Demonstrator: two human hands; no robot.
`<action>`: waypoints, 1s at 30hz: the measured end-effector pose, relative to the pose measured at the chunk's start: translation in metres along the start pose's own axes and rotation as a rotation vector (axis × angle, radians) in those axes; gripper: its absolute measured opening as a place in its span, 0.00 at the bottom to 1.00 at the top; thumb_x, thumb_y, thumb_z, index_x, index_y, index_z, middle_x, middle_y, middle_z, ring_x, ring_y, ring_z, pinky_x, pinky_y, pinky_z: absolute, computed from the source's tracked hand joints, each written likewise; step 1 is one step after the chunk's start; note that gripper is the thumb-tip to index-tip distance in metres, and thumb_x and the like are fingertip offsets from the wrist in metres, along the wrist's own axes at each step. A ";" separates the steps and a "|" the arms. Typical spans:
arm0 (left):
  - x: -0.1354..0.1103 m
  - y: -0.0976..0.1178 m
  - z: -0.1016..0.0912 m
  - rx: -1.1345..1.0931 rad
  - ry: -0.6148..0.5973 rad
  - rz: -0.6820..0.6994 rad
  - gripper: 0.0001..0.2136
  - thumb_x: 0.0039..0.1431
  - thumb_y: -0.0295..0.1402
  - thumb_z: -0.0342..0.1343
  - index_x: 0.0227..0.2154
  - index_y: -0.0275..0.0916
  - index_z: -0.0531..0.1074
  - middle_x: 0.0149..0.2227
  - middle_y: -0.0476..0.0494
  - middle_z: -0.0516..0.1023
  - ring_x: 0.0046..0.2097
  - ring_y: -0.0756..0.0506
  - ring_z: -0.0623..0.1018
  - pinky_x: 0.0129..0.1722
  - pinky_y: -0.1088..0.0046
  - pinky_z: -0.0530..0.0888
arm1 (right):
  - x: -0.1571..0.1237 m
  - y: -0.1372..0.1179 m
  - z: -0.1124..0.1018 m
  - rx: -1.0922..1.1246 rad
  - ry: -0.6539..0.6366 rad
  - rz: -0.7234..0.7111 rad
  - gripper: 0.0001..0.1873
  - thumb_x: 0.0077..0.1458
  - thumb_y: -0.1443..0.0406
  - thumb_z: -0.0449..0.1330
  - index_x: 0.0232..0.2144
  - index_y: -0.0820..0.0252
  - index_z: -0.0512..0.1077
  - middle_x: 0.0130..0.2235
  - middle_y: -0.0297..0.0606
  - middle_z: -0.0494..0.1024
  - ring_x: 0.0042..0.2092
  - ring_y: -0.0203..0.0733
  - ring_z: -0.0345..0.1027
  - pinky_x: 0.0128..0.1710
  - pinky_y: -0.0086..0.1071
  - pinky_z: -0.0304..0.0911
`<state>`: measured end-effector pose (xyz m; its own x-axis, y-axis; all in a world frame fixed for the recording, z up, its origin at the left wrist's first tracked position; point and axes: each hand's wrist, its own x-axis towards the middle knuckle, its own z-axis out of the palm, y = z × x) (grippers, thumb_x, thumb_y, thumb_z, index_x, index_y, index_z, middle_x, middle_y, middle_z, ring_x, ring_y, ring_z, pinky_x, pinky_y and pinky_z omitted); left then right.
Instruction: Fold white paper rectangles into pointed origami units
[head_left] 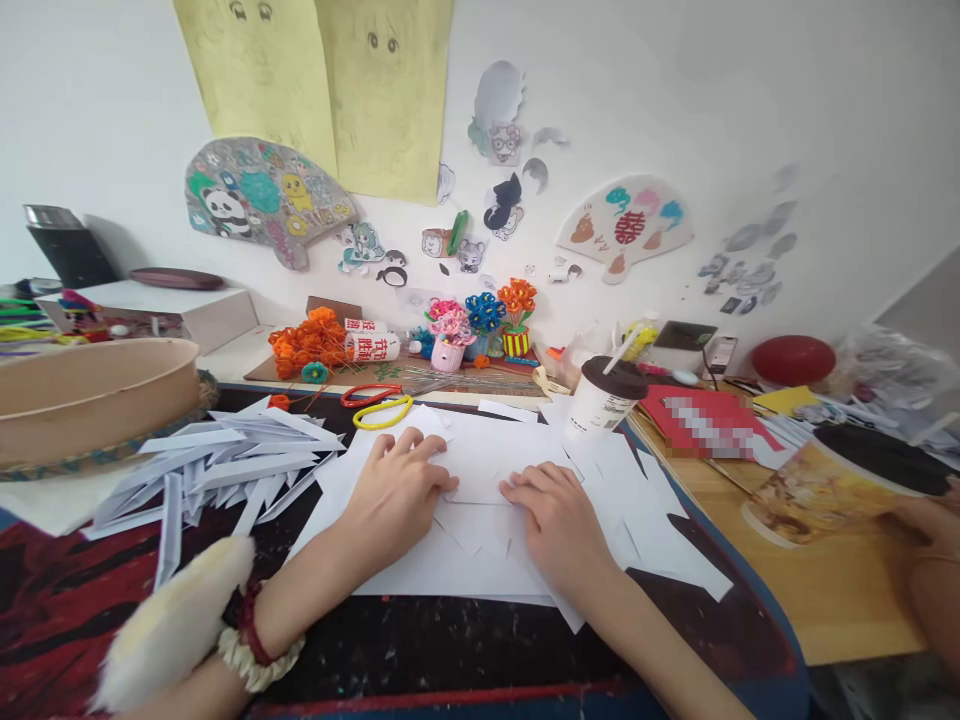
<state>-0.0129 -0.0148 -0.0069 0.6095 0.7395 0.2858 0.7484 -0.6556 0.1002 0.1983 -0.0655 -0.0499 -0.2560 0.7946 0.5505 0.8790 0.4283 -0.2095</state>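
Note:
My left hand [396, 492] and my right hand [556, 518] rest side by side on a small white paper piece [480, 470] that lies on a layer of white sheets [450, 570]. Both hands have their fingers curled and pressed down on the paper, the fingertips pointing toward each other along a fold. A red bead bracelet and a cream scrunchie [255, 640] sit on my left wrist.
A heap of folded white paper strips [225, 465] lies to the left, beside a round tan box [90, 395]. A lidded drink cup with a straw [600, 395] stands behind the sheets. Pipe-cleaner flowers [480, 325], scissors [379, 402] and another person's hand on a drink cup [847, 490] are nearby.

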 end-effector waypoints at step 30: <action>0.014 0.004 0.008 -0.364 -0.086 -0.114 0.04 0.52 0.27 0.59 0.31 0.39 0.71 0.36 0.48 0.77 0.43 0.42 0.71 0.40 0.64 0.64 | 0.046 0.004 -0.025 0.258 -0.377 0.161 0.04 0.51 0.70 0.64 0.30 0.57 0.74 0.34 0.34 0.76 0.40 0.43 0.68 0.40 0.37 0.63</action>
<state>0.0009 -0.0060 -0.0106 0.5593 0.8106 0.1739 0.6801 -0.5685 0.4629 0.1996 -0.0378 -0.0054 -0.2945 0.9398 0.1736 0.8031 0.3418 -0.4880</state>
